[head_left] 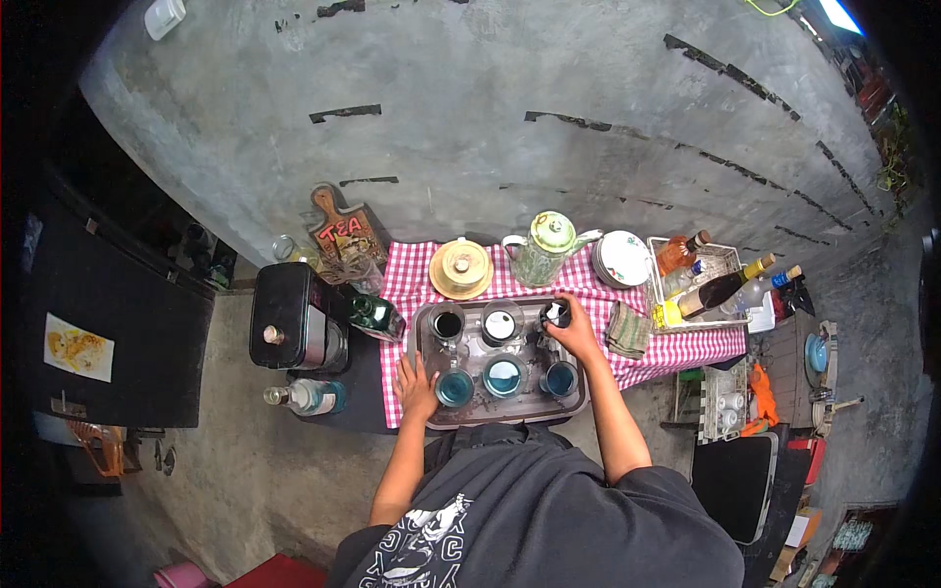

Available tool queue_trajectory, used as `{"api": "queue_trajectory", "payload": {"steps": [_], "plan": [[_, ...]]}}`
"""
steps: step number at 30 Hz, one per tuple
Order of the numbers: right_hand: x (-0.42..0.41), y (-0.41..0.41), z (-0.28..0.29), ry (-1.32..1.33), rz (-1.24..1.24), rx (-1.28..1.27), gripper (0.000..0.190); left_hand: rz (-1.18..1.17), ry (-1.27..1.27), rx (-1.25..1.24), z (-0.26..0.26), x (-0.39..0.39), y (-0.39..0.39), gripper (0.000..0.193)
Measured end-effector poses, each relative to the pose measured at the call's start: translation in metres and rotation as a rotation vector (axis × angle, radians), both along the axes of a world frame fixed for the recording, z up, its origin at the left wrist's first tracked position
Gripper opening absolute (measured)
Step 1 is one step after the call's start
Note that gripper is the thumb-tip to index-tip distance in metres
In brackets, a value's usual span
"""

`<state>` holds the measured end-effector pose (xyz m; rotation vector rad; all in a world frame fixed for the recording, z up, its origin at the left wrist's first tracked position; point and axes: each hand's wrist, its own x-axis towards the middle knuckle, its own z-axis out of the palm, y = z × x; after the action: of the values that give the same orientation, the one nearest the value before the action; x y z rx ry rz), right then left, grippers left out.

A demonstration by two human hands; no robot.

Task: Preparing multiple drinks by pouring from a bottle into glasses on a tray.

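A brown serving tray (470, 416) lies before me with glass cups in two rows. My right hand (576, 332) has its fingers around the rim of the back-right glass (553, 314), which looks dark inside. In the back row, a glass mug with dark contents (447, 323) stands at left and a glass with a bright reflection (501, 323) in the middle. Blue-green liquid shows in the front-left glass (455, 387), the front-middle glass (504, 375) and the front-right glass (559, 379). My left hand (417, 388) rests spread at the tray's left edge, holding nothing.
Behind the tray are a lidded yellow dish (461, 267), a green enamel pot (544, 250) and stacked plates (623, 259). A folded cloth (628, 329) and a basket of bottles (706, 320) sit at right. Left are a black dispenser (283, 316), a green bottle (373, 316) and a clear bottle (312, 397).
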<state>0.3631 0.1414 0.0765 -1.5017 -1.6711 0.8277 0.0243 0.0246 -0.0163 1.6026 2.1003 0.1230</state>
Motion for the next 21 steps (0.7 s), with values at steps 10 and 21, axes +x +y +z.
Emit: {"api": "queue_trajectory", "payload": {"steps": [10,21], "plan": [[0.0016,0.0017,-0.0048,-0.012,0.005,0.001,0.064,0.043,-0.073,0.024,-0.0077,-0.0021,0.0013,0.065],[0.0014,0.0009,-0.0051,0.012,0.007,0.015,0.064,0.047,-0.07,-0.002,-0.0017,0.0,0.0028,0.065]]}}
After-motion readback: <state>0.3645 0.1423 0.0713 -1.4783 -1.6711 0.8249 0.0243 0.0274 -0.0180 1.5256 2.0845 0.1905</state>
